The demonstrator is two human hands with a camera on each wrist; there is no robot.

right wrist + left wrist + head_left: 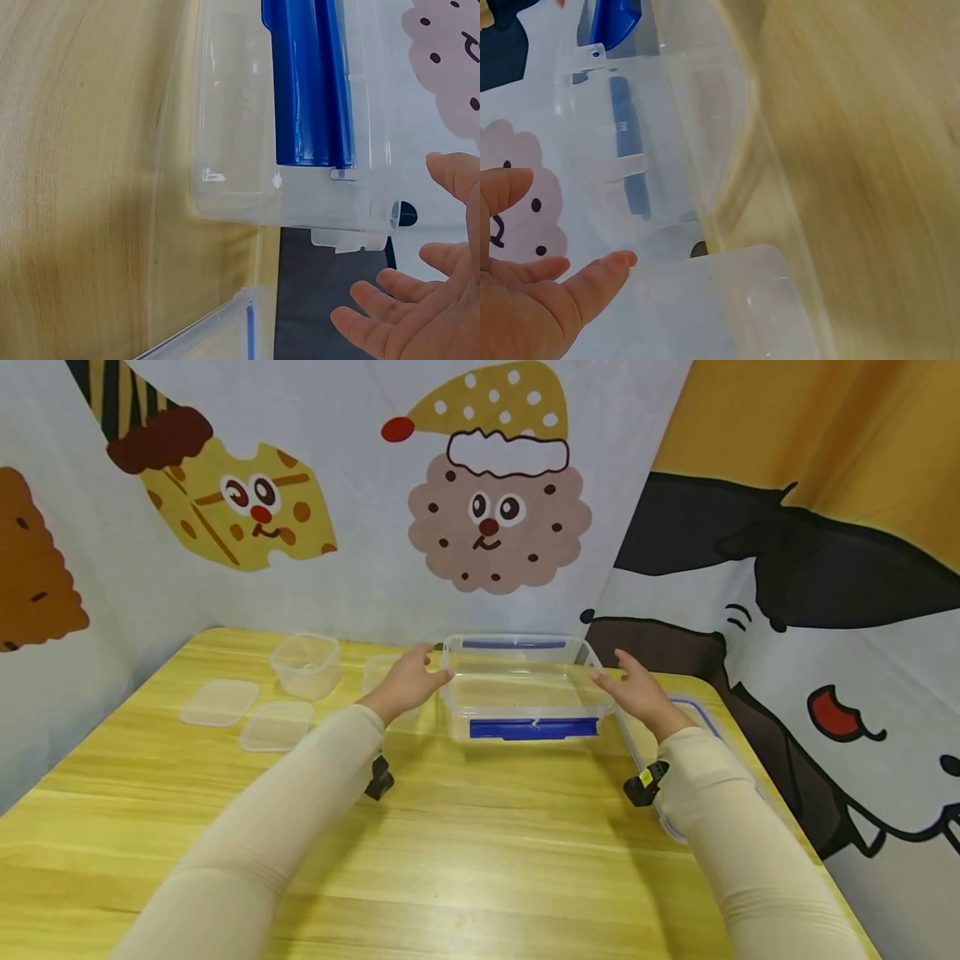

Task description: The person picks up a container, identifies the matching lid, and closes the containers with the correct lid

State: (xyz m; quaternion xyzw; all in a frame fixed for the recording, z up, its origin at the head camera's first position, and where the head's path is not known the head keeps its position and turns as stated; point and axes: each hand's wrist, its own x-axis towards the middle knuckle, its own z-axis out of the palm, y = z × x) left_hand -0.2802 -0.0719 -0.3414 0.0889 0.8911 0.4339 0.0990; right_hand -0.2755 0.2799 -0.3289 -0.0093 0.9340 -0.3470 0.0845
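A clear rectangular plastic box (525, 700) with blue side clips stands toward the back of the table. My left hand (408, 682) is by its left end, thumb pointing at the rim; the left wrist view shows the fingers extended, apart from the box. At the opposite end is my right hand (637, 693). Its fingers (379, 307) are spread and relaxed in the right wrist view, with a gap between them and the box wall. A blue clip (307, 90) on the front hangs folded down. Neither hand holds anything.
A small clear container (306, 667) and two translucent square lids (220, 702) lie at the left. Another translucent piece (705, 307) sits beside the left hand. A large lid with a blue seal (637, 742) lies under the right forearm. A printed curtain hangs behind the table (465, 852).
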